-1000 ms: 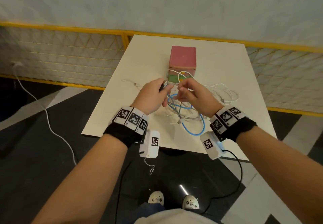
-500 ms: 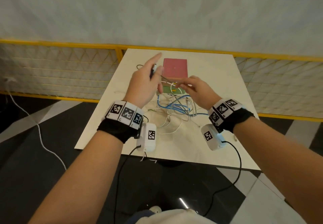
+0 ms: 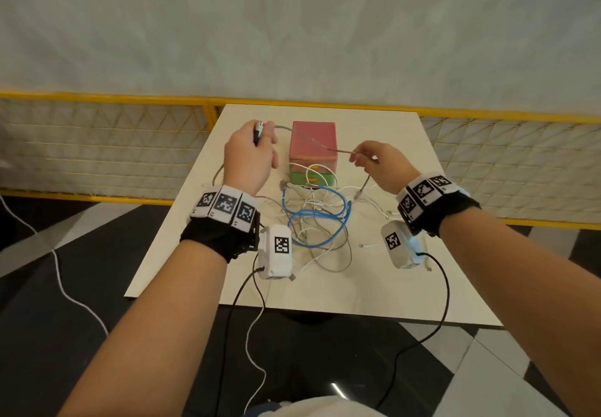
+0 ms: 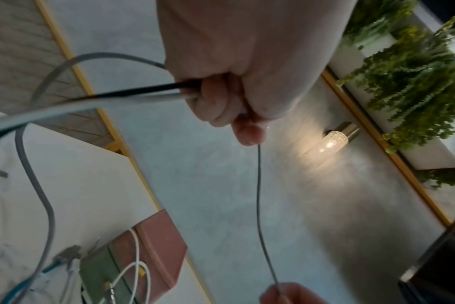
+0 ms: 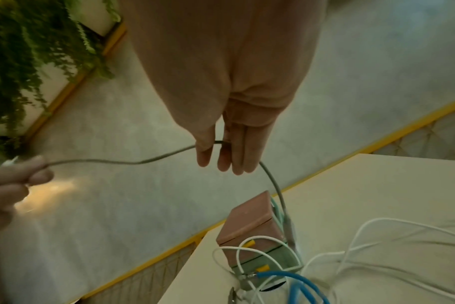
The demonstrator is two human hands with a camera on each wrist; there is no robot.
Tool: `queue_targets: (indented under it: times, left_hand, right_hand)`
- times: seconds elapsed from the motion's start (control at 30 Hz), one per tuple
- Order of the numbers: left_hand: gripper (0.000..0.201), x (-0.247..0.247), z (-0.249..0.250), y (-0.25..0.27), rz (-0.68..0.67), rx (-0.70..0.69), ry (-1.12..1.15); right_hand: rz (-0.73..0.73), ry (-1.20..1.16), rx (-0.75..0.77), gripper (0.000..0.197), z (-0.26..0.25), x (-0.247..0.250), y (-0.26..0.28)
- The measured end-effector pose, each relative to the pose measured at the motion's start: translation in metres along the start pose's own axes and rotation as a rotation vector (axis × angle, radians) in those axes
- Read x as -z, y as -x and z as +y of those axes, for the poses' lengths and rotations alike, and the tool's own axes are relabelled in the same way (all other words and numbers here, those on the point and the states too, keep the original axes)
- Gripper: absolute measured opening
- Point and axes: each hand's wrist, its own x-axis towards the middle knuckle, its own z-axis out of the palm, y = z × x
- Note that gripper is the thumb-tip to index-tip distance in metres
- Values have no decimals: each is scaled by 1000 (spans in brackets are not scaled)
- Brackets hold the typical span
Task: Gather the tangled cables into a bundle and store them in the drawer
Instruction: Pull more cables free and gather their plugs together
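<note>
While both my hands hover above the table, a grey cable stretches between them over the pink box. My left hand is curled into a fist round the cable's plug end and what may be a second, black lead; the blur hides that. My right hand pinches the cable between thumb and fingertips, its free end dangling. On the table the blue cable and white cables lie tangled, just before the green drawer.
</note>
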Motion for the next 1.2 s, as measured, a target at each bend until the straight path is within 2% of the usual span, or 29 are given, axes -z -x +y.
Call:
queue_targets:
  times: [0.1, 0.2, 0.3, 0.4, 0.53, 0.63, 0.77, 0.87, 0.93, 1.07, 1.13, 1.2]
  left_hand:
    - [29, 2, -16, -7, 18, 85, -27]
    - [26, -3, -24, -7, -28, 108, -39]
    - [28, -13, -14, -2, -72, 20, 26]
    - [28, -27, 2, 0, -127, -31, 73]
    - [38, -42, 10, 0, -163, 104, 226]
    - [40, -50, 11, 0, -285, 208, 295]
    - [37, -52, 14, 0, -316, 224, 402]
    - [33, -51, 13, -1, -304, 185, 461]
    - [31, -51, 12, -1, -299, 155, 477]
    - [26, -48, 15, 4, -300, 106, 571]
    - [29, -46, 18, 5, -307, 82, 626]
    - [31, -45, 19, 4, -299, 64, 658]
  right_hand:
    - [52, -1, -24, 17, 6, 7, 0]
    - [133, 17, 26, 16, 5, 15, -5]
    - [179, 52, 158, 15, -1, 15, -8]
    - [106, 116, 336, 14, -13, 8, -1]
    - [95, 89, 627, 12, -27, -8, 12]
    - [58, 27, 695, 17, -33, -17, 18]
    - [-84, -72, 648, 16, -36, -22, 27]
    - [-151, -356, 451, 18, -40, -23, 37]
    - [-115, -515, 349, 22, -45, -27, 44]
    - [54, -659, 242, 23, -49, -36, 48]
    - [25, -639, 194, 13, -45, -37, 46]
    - [-57, -535, 202, 19, -41, -38, 45]
